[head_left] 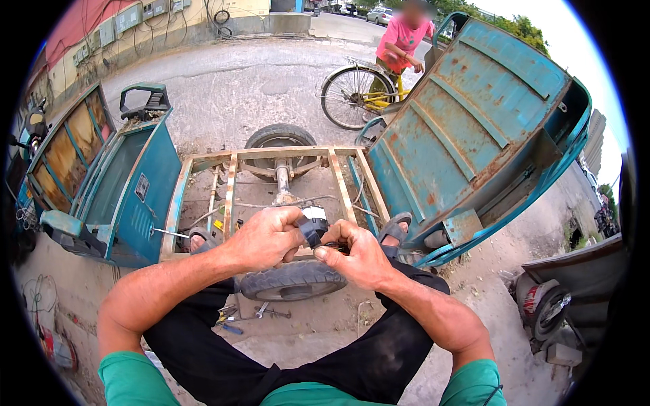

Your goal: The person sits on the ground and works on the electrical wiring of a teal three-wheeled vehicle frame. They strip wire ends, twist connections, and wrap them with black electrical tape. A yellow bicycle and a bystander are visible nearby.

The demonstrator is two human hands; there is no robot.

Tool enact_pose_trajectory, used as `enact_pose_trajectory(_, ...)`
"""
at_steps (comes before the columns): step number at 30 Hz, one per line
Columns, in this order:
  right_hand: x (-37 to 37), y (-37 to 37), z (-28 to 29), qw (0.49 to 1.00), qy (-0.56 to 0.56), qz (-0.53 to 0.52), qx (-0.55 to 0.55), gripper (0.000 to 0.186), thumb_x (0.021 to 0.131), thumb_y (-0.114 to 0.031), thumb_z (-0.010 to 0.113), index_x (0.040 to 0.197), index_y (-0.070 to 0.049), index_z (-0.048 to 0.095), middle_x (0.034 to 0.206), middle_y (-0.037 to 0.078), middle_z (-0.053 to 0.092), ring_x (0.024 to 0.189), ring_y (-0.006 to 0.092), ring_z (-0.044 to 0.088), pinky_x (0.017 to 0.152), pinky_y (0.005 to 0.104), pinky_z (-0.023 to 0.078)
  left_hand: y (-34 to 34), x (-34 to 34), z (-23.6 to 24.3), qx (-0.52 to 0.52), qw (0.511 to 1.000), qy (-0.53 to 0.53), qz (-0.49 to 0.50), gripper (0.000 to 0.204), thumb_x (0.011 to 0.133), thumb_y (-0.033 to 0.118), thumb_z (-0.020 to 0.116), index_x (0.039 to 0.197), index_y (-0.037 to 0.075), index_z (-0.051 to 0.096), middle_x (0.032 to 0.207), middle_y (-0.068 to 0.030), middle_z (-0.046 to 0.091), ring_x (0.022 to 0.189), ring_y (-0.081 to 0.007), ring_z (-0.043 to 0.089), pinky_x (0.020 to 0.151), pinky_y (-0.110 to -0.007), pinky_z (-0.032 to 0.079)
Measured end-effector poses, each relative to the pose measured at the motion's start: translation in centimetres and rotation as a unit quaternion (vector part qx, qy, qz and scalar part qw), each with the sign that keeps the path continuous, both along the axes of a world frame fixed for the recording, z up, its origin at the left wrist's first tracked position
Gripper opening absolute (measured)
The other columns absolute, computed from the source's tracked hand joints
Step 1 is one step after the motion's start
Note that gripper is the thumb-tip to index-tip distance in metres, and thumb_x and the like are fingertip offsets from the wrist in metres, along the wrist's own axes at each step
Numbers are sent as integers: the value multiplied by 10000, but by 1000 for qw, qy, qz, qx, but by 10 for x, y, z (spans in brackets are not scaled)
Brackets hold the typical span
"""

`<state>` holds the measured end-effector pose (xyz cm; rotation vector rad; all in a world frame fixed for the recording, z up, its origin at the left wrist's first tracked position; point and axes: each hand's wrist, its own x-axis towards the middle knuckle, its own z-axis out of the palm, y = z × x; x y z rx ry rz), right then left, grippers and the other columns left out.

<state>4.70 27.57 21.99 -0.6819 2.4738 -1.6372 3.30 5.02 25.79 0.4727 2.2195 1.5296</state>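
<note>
In the head view, my left hand (269, 235) is closed at a small black-and-white object (313, 223), possibly a roll of tape. My right hand (352, 256) pinches at its lower right, where thin dark wire-like pieces show between the fingers; their exact shape is hidden. Both hands are over the bare, rusty cream frame (334, 172) of a vehicle, with an axle (283, 191) inside it and a tyre (292, 284) below my hands. My sandalled feet rest at either side of the frame.
A rusty teal body panel (467, 115) leans at right, a teal cab section (139, 189) at left. A person in pink (399, 40) stands with a yellow bicycle (372, 101) behind. Wrenches (264, 310) lie on the ground; a scrap wheel (548, 311) is at lower right.
</note>
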Motion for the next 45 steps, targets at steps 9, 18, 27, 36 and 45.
enact_pose_trajectory(9, -8, -3, -6, 998, -62, -17, -7, 376, 949, -317, 676, 787, 19, 629, 683, 74, 656, 652, 128, 603, 601, 322, 477, 1, 12, 3, -41, 981, 190, -25, 443, 922, 104, 616, 1347, 11, 535, 708, -60, 625, 649, -126, 602, 620, -310, 497)
enact_pose_trajectory(18, -6, 4, -3, 986, -151, 71, 1, 249, 887, -211, 672, 909, 35, 643, 779, 64, 648, 699, 114, 585, 647, 306, 480, -8, 6, -9, -118, 904, 388, -132, 311, 829, 60, 665, 1138, 36, 673, 907, -152, 682, 836, -361, 677, 722, -439, 546)
enact_pose_trajectory(27, -5, 5, -3, 969, -222, 110, -16, 204, 876, -132, 655, 1003, 28, 641, 832, 32, 636, 716, 88, 566, 637, 274, 467, -6, 5, -19, -155, 819, 537, -128, 292, 761, 82, 714, 1049, 101, 674, 729, -64, 557, 650, -282, 644, 566, -422, 505)
enact_pose_trajectory(36, -7, 9, -4, 933, -301, 161, -116, 153, 914, -101, 611, 1004, 22, 603, 830, 30, 618, 671, 75, 518, 582, 245, 405, -5, 7, -26, -80, 803, 574, -140, 267, 780, 107, 736, 1036, 116, 663, 714, -48, 473, 547, -243, 574, 490, -396, 464)
enact_pose_trajectory(45, -5, 9, 6, 984, -144, 77, -73, 161, 903, -142, 622, 937, 14, 602, 765, 32, 607, 683, 86, 529, 604, 274, 428, 3, 4, -18, 60, 982, 179, -13, 142, 897, 62, 631, 1004, 0, 700, 795, -32, 634, 690, -112, 596, 617, -308, 482)
